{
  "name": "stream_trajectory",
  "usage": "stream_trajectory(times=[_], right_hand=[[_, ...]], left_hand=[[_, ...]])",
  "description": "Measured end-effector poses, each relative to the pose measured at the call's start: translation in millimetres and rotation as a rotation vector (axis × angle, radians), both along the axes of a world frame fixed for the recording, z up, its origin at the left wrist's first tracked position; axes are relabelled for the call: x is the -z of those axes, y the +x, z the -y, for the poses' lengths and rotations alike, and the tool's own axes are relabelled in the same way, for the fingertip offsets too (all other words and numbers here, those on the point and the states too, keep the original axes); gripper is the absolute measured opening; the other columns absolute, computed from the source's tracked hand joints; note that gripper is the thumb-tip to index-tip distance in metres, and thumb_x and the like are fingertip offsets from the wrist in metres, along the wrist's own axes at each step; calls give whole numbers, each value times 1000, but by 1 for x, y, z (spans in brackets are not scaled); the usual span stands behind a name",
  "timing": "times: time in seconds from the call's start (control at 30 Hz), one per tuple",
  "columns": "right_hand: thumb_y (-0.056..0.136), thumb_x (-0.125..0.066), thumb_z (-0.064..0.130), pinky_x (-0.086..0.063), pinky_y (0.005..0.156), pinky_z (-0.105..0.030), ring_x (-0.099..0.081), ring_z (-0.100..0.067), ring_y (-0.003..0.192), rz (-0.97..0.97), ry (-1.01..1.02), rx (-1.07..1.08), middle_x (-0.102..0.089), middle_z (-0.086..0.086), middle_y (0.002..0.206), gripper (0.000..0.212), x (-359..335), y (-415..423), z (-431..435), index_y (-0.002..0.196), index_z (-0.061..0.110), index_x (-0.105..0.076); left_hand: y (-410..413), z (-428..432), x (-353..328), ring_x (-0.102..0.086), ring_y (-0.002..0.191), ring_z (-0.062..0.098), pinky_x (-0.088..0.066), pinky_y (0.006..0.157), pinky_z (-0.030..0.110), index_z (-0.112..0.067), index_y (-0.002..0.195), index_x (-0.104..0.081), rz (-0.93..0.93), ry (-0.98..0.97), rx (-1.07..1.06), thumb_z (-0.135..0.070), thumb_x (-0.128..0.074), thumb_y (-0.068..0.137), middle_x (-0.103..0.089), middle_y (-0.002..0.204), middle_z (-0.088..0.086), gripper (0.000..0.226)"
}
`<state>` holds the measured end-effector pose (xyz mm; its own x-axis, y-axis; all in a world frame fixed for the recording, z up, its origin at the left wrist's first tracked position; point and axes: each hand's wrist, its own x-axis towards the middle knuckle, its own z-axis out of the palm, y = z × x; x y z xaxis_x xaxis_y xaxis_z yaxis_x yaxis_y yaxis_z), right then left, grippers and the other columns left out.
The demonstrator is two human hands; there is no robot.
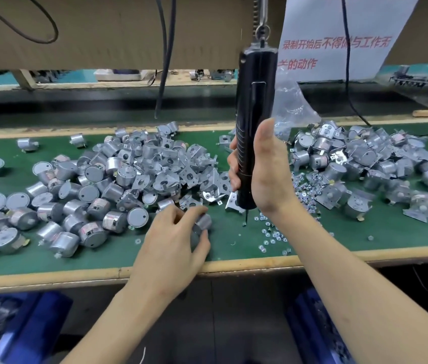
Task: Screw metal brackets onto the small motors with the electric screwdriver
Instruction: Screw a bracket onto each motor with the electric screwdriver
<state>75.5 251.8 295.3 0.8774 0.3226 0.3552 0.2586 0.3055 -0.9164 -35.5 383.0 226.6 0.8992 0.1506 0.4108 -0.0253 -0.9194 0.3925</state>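
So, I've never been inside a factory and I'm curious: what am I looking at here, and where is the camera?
The camera sits on a worker's head, looking down at two bare hands; there is no robot. The right hand grips a black electric screwdriver hanging from a hook above. The left hand holds a small motor. On the green bench lie a heap of motors, metal brackets, loose screws and, to the right, motors with brackets on.

A red-lettered white sign [339, 30] hangs above a clear plastic bag [290, 106]; blue bins [31, 319] sit below.
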Motion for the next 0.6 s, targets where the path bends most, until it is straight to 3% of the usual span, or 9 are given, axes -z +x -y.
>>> stream_trajectory(times=[0.17,0.33,0.6], right_hand=[[60,-49,97,-41,44,-30,-43,-20,39,6,14,-7,-48,-4,55,93,0,1,-2,81,6,-51],[61,-48,96,-40,42,-28,-44,-19,38,19,14,3,-47,-6,55,93,2,1,-3,80,4,-52],[63,-49,94,-40,43,-27,-44,-19,37,15,15,3,-47,-5,52,86,6,0,-2,73,8,-50]], left_hand=[[-2,-5,-1,-52,89,17,-30,76,18,-21,109,-58,-14,-37,25,-21,-71,78,-53,92,-4,34],[-4,-4,3,-52,85,4,-34,80,6,-29,97,-52,48,-158,33,-21,-77,75,-53,82,-25,34],[0,0,7,-54,84,4,-41,75,18,-29,89,-52,64,-201,50,-32,-81,78,-54,84,-24,30]])
